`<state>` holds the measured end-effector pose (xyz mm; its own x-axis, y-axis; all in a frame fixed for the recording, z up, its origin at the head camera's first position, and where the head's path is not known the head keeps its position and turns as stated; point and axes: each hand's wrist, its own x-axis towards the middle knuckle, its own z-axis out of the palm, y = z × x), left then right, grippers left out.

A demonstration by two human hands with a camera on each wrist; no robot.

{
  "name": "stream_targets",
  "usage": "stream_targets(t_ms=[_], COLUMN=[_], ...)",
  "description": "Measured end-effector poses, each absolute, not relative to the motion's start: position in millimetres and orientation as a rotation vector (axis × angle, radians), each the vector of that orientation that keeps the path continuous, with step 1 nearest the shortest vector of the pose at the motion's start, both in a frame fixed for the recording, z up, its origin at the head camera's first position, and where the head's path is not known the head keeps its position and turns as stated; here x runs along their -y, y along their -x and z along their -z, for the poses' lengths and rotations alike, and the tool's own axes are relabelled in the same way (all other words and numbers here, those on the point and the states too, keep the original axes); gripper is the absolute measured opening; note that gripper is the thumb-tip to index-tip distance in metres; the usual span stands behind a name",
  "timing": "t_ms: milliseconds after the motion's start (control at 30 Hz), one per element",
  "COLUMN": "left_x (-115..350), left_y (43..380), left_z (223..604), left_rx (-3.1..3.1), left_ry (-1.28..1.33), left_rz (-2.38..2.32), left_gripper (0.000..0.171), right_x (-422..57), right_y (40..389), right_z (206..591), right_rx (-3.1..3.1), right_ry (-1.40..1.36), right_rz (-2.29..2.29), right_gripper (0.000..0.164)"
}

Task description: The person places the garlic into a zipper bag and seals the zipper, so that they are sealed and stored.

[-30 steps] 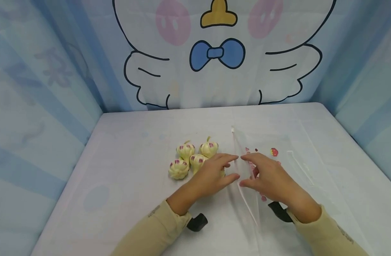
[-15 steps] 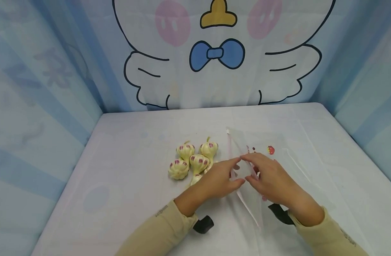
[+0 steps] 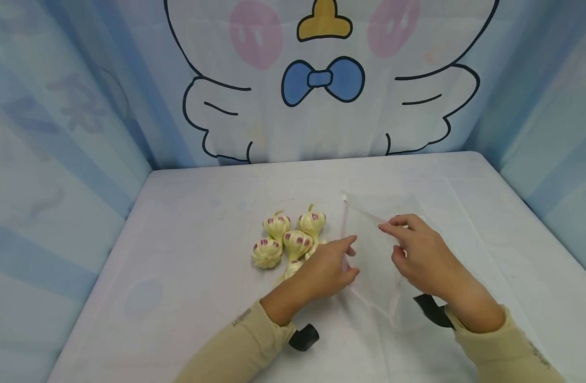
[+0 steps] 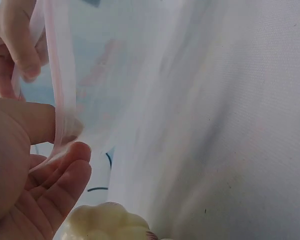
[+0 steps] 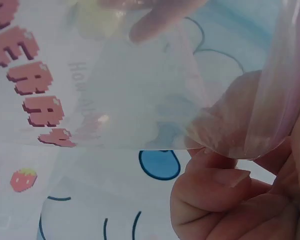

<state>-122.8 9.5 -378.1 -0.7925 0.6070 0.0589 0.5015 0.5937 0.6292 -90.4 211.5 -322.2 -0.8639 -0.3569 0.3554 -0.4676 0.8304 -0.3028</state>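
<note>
A clear plastic zip bag (image 3: 369, 252) with a pink-edged mouth stands between my hands, its mouth spread apart. My left hand (image 3: 323, 268) pinches the near-left rim; in the left wrist view, the thumb and fingertips (image 4: 77, 155) lie on either side of that pink edge (image 4: 55, 65). My right hand (image 3: 429, 260) pinches the opposite rim, with the film bunched at its curled fingers (image 5: 210, 190) in the right wrist view. Pink block letters (image 5: 42, 107) and a strawberry print (image 5: 24, 180) show on the bag. Several garlic bulbs (image 3: 267, 252) lie left of my left hand, some partly hidden by it.
A white cloth-covered table (image 3: 192, 298) lies under everything. Printed blue-and-white curtains (image 3: 58, 186) enclose its sides, and a cartoon backdrop with a blue bow tie (image 3: 320, 78) hangs behind. Black wrist pieces (image 3: 304, 338) project from both sleeves.
My hands first came together at the bag's rim. Then the right hand drew back to the right with one side of it, and the mouth widened. The garlic bulbs stayed put.
</note>
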Motion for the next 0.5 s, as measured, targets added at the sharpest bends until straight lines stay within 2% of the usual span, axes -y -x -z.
stream_targets(t_ms=[267,500], left_x=[-10.3,-10.6], left_y=[122.8,124.6], left_z=[377.6,379.1], left_rx=[-2.670,-2.678], left_ry=[-0.892,-0.899], left_rz=[-0.940,-0.931], left_gripper=[0.065,0.064], right_x=[-229.8,-239.8], right_y=[93.4,93.2], right_z=[310.9,306.4], right_rx=[2.674,2.581], right_ry=[-0.449,-0.440], right_rz=[-0.494,-0.465], right_gripper=[0.043,0.042])
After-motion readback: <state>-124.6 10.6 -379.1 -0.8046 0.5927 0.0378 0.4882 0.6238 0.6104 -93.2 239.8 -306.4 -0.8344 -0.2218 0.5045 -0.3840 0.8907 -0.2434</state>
